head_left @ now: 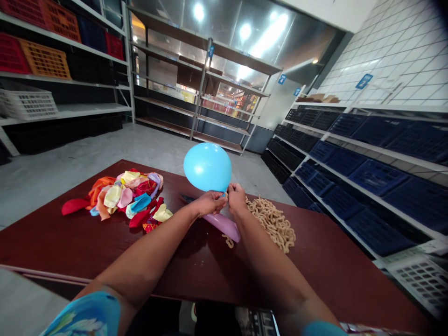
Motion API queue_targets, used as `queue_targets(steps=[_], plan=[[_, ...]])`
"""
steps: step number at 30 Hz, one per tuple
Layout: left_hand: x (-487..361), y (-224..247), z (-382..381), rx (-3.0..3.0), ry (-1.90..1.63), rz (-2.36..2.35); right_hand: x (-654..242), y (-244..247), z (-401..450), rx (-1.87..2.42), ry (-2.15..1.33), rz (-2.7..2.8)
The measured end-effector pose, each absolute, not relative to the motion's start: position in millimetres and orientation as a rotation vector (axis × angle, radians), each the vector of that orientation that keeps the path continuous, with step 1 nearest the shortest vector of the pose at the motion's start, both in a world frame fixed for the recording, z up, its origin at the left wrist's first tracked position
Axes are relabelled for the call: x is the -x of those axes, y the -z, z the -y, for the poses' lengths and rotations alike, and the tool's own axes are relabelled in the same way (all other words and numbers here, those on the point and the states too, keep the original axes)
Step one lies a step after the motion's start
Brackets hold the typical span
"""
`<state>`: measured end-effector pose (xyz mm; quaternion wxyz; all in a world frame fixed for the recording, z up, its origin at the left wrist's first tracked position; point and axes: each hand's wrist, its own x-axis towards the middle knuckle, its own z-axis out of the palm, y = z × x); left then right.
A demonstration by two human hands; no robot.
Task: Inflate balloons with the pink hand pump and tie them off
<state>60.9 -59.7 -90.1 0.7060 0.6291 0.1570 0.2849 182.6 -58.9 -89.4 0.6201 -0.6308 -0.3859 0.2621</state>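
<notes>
The left hand (213, 203) pinches the neck of a blue balloon (207, 166) near the far edge of the worktop (329, 275); the right hand (237, 196) curls beside it, its hold unclear. Past the right edge stand dark blue crates (380, 177), contents hidden.

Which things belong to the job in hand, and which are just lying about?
Job:
- blue balloon, neck between left hand and right hand
- probably limp coloured pieces, tan cords, pink tube

Apparently unrelated:
- orange crates
- white baskets
- blue crates

Smooth, glossy blue balloon (207, 166)
</notes>
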Motion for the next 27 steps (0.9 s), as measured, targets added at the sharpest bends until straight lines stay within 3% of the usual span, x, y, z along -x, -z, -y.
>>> queue_targets(steps=[8,12,17,27], plan=[[-58,98,41,-1.851,-0.99,-0.912,-181,87,70,1.412,-0.948,0.908],[-57,101,38,-2.096,-0.971,-1.144,-173,80,84,1.321,-1.179,0.952],[-53,98,47,-2.238,-0.905,-1.047,-167,80,81,1.283,-1.106,0.88],[-47,93,48,-2.209,-0.854,-1.388,-177,85,43,1.373,-1.08,0.725]])
